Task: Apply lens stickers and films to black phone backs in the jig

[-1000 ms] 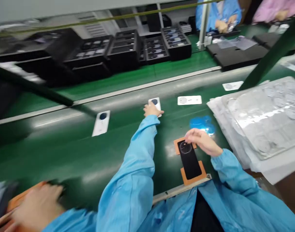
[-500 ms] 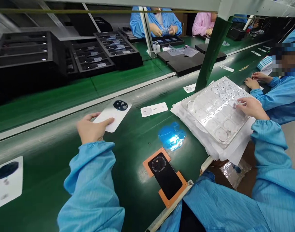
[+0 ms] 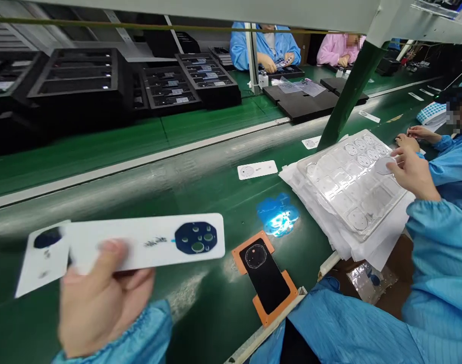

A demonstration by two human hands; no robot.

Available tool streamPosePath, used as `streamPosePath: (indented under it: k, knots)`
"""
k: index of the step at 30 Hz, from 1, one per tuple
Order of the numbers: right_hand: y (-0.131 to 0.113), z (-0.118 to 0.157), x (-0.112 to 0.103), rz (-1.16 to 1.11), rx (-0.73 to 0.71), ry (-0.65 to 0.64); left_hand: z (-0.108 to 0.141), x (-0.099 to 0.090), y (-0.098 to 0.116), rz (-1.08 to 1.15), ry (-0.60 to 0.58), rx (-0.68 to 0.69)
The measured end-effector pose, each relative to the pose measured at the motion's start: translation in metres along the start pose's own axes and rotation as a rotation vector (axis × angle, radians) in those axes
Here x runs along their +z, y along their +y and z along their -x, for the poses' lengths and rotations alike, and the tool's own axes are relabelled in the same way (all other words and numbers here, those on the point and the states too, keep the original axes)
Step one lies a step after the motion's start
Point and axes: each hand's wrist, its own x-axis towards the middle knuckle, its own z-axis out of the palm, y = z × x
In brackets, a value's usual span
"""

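My left hand pinches a long white card between thumb and fingers, low on the left. A dark blue octagonal camera-shaped sticker with several holes is at the card's right end. Over on the right, my right hand holds a thin round translucent disc by its edge, above a clear plastic tray. Several similar round pieces sit in that tray's pockets. Between my hands, a black phone-shaped panel with a dotted round outline rests in an orange fixture.
Crumpled blue film lies near the fixture. Another white card is partly behind the held one; one more card lies ahead. A green post rises behind the tray. Co-workers' hands are beyond it. Black trays stand at the back.
My left hand has brought the white card down and left, closer to me, and turned it nearly level. My right hand has lifted a round disc off the tray.
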Motion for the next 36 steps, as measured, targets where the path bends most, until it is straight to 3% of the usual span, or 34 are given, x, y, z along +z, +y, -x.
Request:
streamPosePath:
  k: [2,4,6,9,12,15,20,22,28,36]
  knots:
    - [-0.027,0.043,0.002,-0.177,-0.097,0.058,0.016,-0.007,-0.02,0.042,0.031,-0.056]
    - [-0.057,0.092,0.013,-0.368,-0.216,0.002,0.03,-0.015,-0.042,0.183,0.104,-0.188]
    - [-0.083,0.137,0.033,-0.486,-0.263,-0.15,0.04,-0.026,-0.061,0.372,0.199,-0.273]
    - [-0.107,0.184,0.079,-0.706,-0.326,-0.511,0.052,-0.043,-0.076,0.545,0.252,-0.292]
    - [-0.117,0.2,0.138,-0.692,-0.434,-0.643,0.058,-0.057,-0.077,0.607,0.254,-0.301]
    - [-0.129,0.199,0.189,-0.598,-0.534,-0.766,0.062,-0.065,-0.075,0.637,0.285,-0.305]
    - [-0.146,0.193,0.231,-0.501,-0.443,-1.169,0.07,-0.067,-0.083,0.616,0.293,-0.383]
    - [-0.149,0.194,0.239,-0.442,-0.446,-1.154,0.073,-0.066,-0.087,0.599,0.282,-0.413]
    - [-0.148,0.201,0.246,-0.345,-0.691,-0.829,0.072,-0.066,-0.093,0.553,0.242,-0.394]
    - [-0.123,0.225,0.23,-0.203,-0.985,-0.7,0.071,-0.058,-0.101,0.476,0.222,-0.334]
